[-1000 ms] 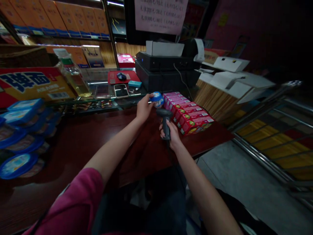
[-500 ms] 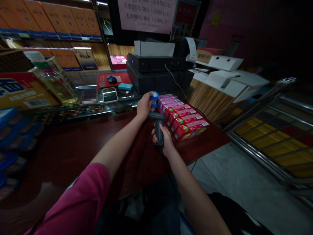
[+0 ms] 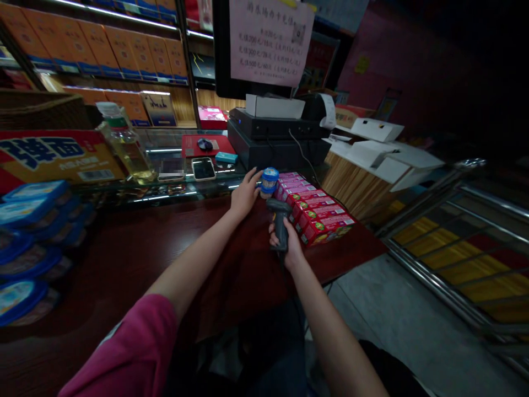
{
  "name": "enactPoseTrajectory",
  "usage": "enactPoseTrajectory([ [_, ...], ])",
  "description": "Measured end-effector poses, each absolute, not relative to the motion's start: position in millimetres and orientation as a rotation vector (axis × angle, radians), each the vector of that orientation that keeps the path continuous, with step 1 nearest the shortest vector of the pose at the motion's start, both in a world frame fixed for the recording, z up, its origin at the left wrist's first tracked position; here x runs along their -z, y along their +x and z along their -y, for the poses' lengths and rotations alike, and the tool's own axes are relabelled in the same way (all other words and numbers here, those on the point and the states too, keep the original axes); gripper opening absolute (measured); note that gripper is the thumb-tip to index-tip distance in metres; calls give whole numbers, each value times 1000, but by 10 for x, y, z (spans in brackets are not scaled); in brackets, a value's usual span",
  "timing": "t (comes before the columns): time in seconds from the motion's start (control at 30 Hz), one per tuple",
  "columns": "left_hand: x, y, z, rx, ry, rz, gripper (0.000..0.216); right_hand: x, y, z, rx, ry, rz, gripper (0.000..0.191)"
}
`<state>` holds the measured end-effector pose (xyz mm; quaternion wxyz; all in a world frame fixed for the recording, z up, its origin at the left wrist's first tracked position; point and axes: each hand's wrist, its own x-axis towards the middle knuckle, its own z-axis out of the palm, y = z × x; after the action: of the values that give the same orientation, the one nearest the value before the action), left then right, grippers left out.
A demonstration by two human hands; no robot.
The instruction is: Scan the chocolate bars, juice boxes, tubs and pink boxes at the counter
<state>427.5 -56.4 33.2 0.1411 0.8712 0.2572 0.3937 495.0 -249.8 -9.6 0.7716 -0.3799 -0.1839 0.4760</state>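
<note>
My right hand (image 3: 292,245) is wrapped around the handle of a dark grey barcode scanner (image 3: 281,227), its head pointing away from me over the table. Two small blue-lidded tubs (image 3: 269,183) stand stacked near the far edge of the table. Beside them on the left is my left hand (image 3: 245,196), fingers spread and holding nothing; whether a fingertip still touches the tubs I cannot tell. To the right of the tubs runs a row of red and pink boxes (image 3: 316,212), packed side by side.
Several blue-lidded containers (image 3: 35,207) are stacked on the left of the dark red table (image 3: 165,242). Behind lie a bottle of yellow liquid (image 3: 130,149), a phone (image 3: 203,169), a mouse (image 3: 204,144) and a black cash-register base (image 3: 273,146). A metal railing (image 3: 450,270) stands at right.
My left hand has let go of the blue-lidded tubs and spread its fingers, leaving them standing beside the boxes. The scanner stays in my right hand. The view has tilted up and shifted left.
</note>
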Motion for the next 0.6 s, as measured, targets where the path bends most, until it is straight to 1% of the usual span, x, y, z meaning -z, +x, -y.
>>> enactPoseTrajectory([
  [0.17, -16, 2900, 916, -1162, 2749, -693, 53, 22, 4906, 2546, -1158, -857, 469, 32],
  [0.33, 98, 1550, 1335, -1383, 2909, -867, 42, -9, 4376, 2262, -1393, -794, 518, 33],
  [0.4, 86, 1137, 1442, -1488, 2897, -1066, 37, -19, 3972, 2084, -1516, -776, 532, 36],
  [0.47, 68, 778, 1532, -1644, 2753, -1386, 33, -38, 3537, 1933, -1637, -778, 574, 39],
  [0.53, 57, 465, 1620, -1801, 2494, -1721, 39, -62, 3160, 1832, -1730, -774, 637, 40],
  [0.6, 66, 191, 1693, -1886, 2200, -1969, 52, -82, 2903, 1785, -1801, -748, 701, 41],
])
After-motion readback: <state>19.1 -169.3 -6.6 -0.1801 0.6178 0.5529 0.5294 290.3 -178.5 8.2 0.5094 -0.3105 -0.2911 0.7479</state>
